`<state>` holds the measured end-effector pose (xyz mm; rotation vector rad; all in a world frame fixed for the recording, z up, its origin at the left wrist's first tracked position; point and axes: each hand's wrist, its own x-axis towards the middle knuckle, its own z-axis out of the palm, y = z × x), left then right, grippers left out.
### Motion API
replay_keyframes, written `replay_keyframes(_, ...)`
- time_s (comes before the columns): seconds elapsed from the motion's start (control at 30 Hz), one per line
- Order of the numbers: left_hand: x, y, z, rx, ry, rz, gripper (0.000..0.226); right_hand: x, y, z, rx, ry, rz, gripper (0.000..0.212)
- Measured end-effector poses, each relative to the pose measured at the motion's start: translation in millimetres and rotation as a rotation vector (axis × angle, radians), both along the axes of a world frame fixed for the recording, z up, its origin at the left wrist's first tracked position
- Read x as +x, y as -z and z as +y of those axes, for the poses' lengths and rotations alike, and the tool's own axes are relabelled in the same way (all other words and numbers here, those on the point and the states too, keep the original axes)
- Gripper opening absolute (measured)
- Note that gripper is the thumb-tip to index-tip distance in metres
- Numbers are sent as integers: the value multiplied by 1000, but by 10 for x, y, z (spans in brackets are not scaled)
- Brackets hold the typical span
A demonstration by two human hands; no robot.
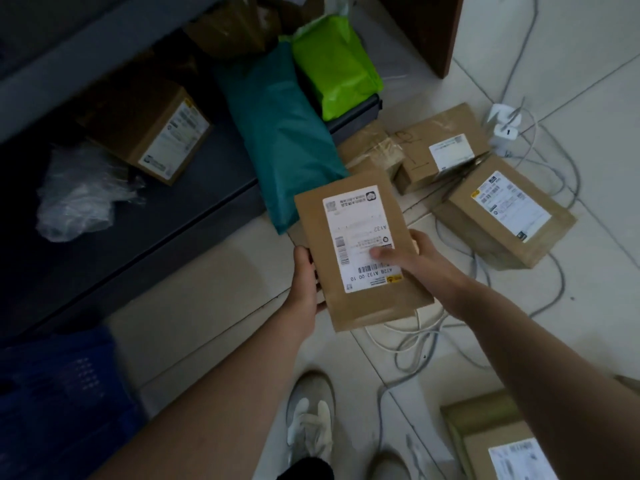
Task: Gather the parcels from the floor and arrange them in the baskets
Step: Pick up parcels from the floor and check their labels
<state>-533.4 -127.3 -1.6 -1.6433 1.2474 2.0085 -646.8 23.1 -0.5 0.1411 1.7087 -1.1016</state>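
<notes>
I hold a flat brown parcel (pixel 374 299) with a white label above the floor, in the middle of the view. My left hand (pixel 306 282) grips its left edge. My right hand (pixel 412 258) grips its right side, thumb lying on the label. Several more brown boxes lie on the tiled floor to the right: one with a label (pixel 505 216), another behind it (pixel 446 147). A teal bag parcel (pixel 284 140) and a bright green one (pixel 332 67) lean at the dark shelf's end. A blue basket (pixel 59 400) stands at the lower left.
A dark low shelf (pixel 194 188) on the left carries a brown box (pixel 149 129) and crumpled clear plastic (pixel 79 195). Grey and white cables (pixel 412 344) loop over the floor near a white power adapter (pixel 504 128). Another box (pixel 498 441) sits at the bottom right. My shoe (pixel 310 417) is below.
</notes>
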Motion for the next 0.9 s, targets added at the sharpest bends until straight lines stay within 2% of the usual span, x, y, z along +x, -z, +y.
replay_keyframes(0.1, -11, -526, -22, -60, -10, 67, 58, 16, -442, 31, -61, 58, -2, 111)
replay_keyframes(0.23, -34, -1569, -64, -39, -147, 152, 61, 108, -1425, -35, -189, 59, 25, 95)
replay_keyframes(0.4, 323, -3385, -122, -38, -215, 285, 68, 406, -3290, -194, -279, -23, 190, 82)
replay_keyframes(0.43, 422, -3756, -149, -53, -233, 291, 69, 488, -3656, -241, -295, -36, 231, 83)
replay_keyframes(0.53, 778, -4716, -264, -123, -272, 358, 66, 770, -4627, -400, -345, -71, 358, 105)
replay_keyframes(0.73, 1813, -6253, -392, -270, -286, 534, 63, 1686, -6198, -574, -469, -166, 526, 71)
replay_keyframes(0.9, 2931, -7121, -463, -398, -262, 714, 55, 2700, -6971, -704, -569, -171, 623, 64)
